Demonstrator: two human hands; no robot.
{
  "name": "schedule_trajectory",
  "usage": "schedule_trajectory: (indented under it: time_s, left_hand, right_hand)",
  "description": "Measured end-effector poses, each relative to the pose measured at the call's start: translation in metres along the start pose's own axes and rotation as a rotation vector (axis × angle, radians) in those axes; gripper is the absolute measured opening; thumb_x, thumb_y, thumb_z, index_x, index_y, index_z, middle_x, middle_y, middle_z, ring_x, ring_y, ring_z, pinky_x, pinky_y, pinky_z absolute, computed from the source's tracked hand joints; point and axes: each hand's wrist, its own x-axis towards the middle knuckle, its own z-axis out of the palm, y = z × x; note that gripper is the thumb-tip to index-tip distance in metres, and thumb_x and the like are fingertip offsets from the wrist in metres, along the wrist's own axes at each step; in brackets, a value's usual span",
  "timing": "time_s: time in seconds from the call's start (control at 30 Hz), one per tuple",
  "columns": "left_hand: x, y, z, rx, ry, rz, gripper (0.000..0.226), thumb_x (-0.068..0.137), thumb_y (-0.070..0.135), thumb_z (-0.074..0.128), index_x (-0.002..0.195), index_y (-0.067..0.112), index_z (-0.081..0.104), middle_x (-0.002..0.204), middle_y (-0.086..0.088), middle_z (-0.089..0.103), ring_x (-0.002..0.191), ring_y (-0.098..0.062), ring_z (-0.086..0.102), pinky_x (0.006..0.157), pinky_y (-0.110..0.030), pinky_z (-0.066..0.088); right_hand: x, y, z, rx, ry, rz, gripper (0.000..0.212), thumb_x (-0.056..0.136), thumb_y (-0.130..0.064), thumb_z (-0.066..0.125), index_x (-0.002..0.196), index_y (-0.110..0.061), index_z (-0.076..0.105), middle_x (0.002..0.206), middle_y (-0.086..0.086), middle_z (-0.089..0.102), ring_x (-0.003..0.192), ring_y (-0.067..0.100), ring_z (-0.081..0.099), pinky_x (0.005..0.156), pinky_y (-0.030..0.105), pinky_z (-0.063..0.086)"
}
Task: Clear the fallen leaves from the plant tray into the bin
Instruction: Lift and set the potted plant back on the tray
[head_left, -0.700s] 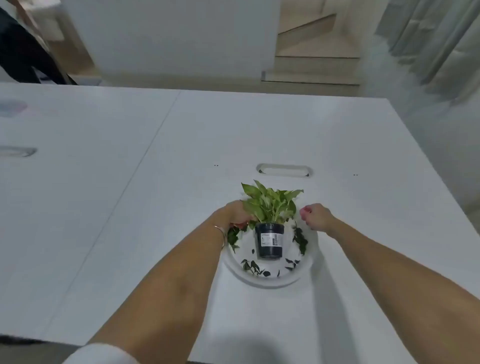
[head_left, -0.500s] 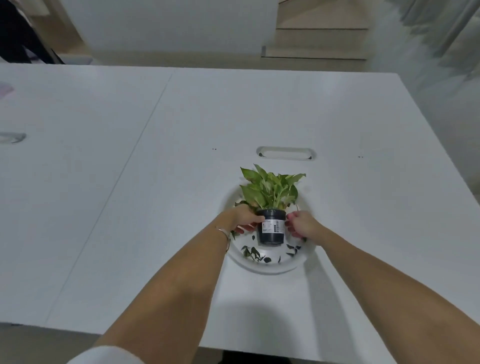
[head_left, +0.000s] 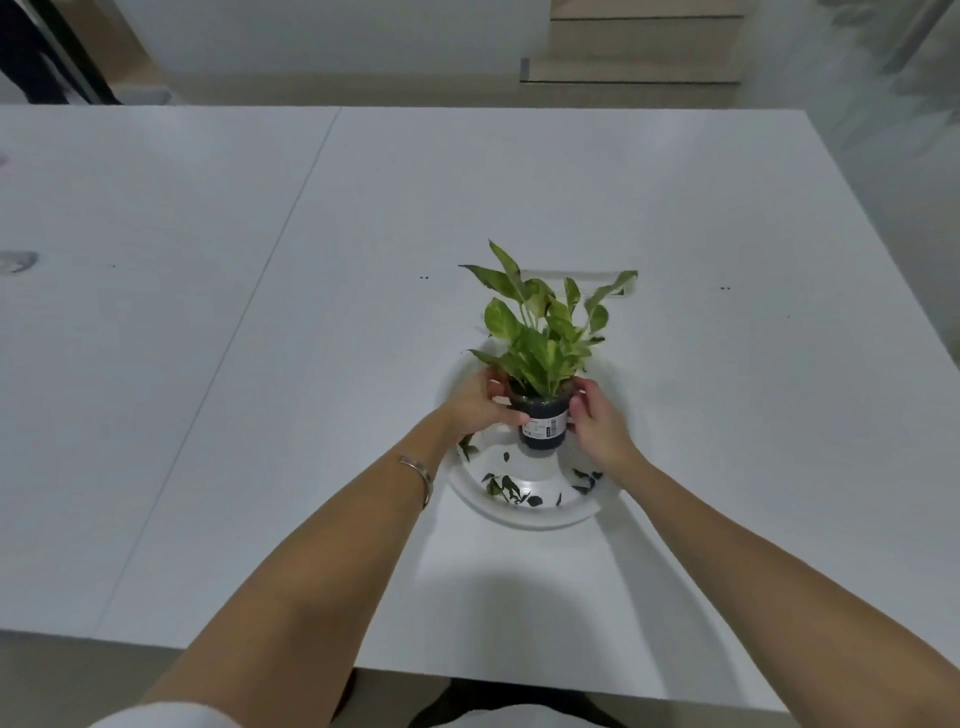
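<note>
A small black plant pot (head_left: 543, 423) with a white label and light green leaves is held above a round white tray (head_left: 535, 514). My left hand (head_left: 480, 402) grips the pot's left side and my right hand (head_left: 597, 421) grips its right side. The pot's base appears lifted a little off the tray. Several dark fallen leaves (head_left: 506, 488) lie on the tray's near part, with more at its right (head_left: 584, 480). No bin is in view.
The tray sits on a wide white table (head_left: 260, 364) with a seam running down its left half. A cable slot (head_left: 576, 274) lies behind the plant. The table's near edge is just below my forearms. Wooden stairs (head_left: 639, 52) stand beyond the far edge.
My hands moved from the tray's rim onto the pot's sides and closed on it. The pot has risen slightly above the tray.
</note>
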Motion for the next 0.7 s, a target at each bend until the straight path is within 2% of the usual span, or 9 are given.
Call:
schedule_trajectory:
  time_s: [0.1, 0.23, 0.3, 0.37, 0.43, 0.53, 0.6, 0.67, 0.7]
  left_hand:
    - [0.002, -0.009, 0.002, 0.040, 0.097, 0.054, 0.058, 0.060, -0.002, 0.082, 0.112, 0.006, 0.058, 0.108, -0.010, 0.067, 0.104, -0.027, 0.064, 0.095, -0.041, 0.052]
    - [-0.006, -0.017, 0.008, 0.180, 0.154, 0.114, 0.053, 0.061, 0.002, 0.082, 0.111, 0.001, 0.064, 0.113, -0.016, 0.070, 0.107, -0.029, 0.065, 0.095, -0.042, 0.051]
    - [-0.009, -0.019, 0.011, 0.271, 0.168, 0.117, 0.047, 0.067, 0.005, 0.079, 0.111, 0.000, 0.065, 0.110, -0.017, 0.069, 0.103, -0.030, 0.064, 0.080, -0.032, 0.054]
    - [-0.010, -0.022, 0.013, 0.296, 0.188, 0.158, 0.046, 0.068, 0.004, 0.078, 0.111, -0.002, 0.064, 0.101, -0.016, 0.069, 0.091, -0.028, 0.063, 0.061, -0.013, 0.047]
    - [-0.009, -0.025, 0.014, 0.303, 0.193, 0.190, 0.050, 0.069, 0.001, 0.077, 0.116, -0.002, 0.062, 0.098, -0.007, 0.065, 0.087, -0.017, 0.057, 0.058, 0.002, 0.040]
    - [-0.009, -0.027, 0.012, 0.455, 0.190, 0.209, 0.042, 0.077, 0.003, 0.068, 0.118, -0.002, 0.060, 0.105, -0.006, 0.060, 0.098, -0.020, 0.055, 0.071, -0.006, 0.038]
    - [-0.006, -0.030, 0.007, 0.582, 0.201, 0.189, 0.049, 0.082, 0.005, 0.060, 0.130, 0.005, 0.053, 0.130, -0.010, 0.054, 0.121, -0.027, 0.049, 0.093, -0.018, 0.037]
    - [-0.004, -0.033, 0.003, 0.653, 0.164, 0.133, 0.056, 0.087, 0.003, 0.052, 0.141, 0.007, 0.040, 0.146, -0.011, 0.041, 0.135, -0.028, 0.037, 0.103, -0.013, 0.032]
    - [-0.002, -0.035, 0.003, 0.730, 0.111, 0.104, 0.052, 0.090, 0.006, 0.049, 0.141, 0.005, 0.040, 0.146, -0.013, 0.040, 0.136, -0.029, 0.035, 0.103, -0.011, 0.032]
  right_hand:
    - [-0.003, -0.001, 0.001, -0.073, -0.018, -0.042, 0.031, 0.097, -0.013, 0.036, 0.128, -0.013, 0.040, 0.106, 0.002, 0.058, 0.098, 0.024, 0.057, 0.095, 0.049, 0.048]
    - [-0.006, 0.006, 0.003, -0.107, -0.053, -0.063, 0.039, 0.093, -0.007, 0.040, 0.131, -0.017, 0.037, 0.117, 0.011, 0.064, 0.107, 0.031, 0.060, 0.094, 0.049, 0.049]
    - [-0.008, 0.007, 0.003, -0.124, -0.054, -0.060, 0.047, 0.089, -0.001, 0.043, 0.132, -0.015, 0.036, 0.115, 0.015, 0.064, 0.104, 0.032, 0.061, 0.094, 0.046, 0.048]
    - [-0.009, 0.009, 0.003, -0.163, -0.062, -0.041, 0.053, 0.086, 0.002, 0.046, 0.135, -0.012, 0.034, 0.114, 0.017, 0.064, 0.100, 0.032, 0.062, 0.090, 0.044, 0.048]
    - [-0.008, 0.012, 0.002, -0.189, -0.083, -0.030, 0.054, 0.085, 0.003, 0.046, 0.135, -0.012, 0.033, 0.113, 0.018, 0.064, 0.095, 0.034, 0.063, 0.086, 0.045, 0.049]
    - [-0.002, 0.011, -0.004, -0.286, -0.084, -0.027, 0.044, 0.090, -0.001, 0.044, 0.133, -0.010, 0.038, 0.102, 0.017, 0.064, 0.089, 0.033, 0.061, 0.079, 0.037, 0.047]
    - [0.006, 0.012, -0.011, -0.391, -0.088, -0.035, 0.040, 0.087, 0.000, 0.045, 0.127, -0.005, 0.044, 0.094, 0.017, 0.062, 0.083, 0.030, 0.058, 0.070, 0.030, 0.043]
    - [0.016, 0.017, -0.018, -0.517, -0.115, -0.033, 0.040, 0.084, -0.001, 0.047, 0.124, -0.001, 0.047, 0.097, 0.018, 0.061, 0.081, 0.028, 0.056, 0.067, 0.027, 0.040]
    - [0.021, 0.020, -0.021, -0.601, -0.155, -0.030, 0.042, 0.084, -0.005, 0.049, 0.126, -0.001, 0.045, 0.107, 0.021, 0.060, 0.088, 0.029, 0.055, 0.072, 0.027, 0.041]
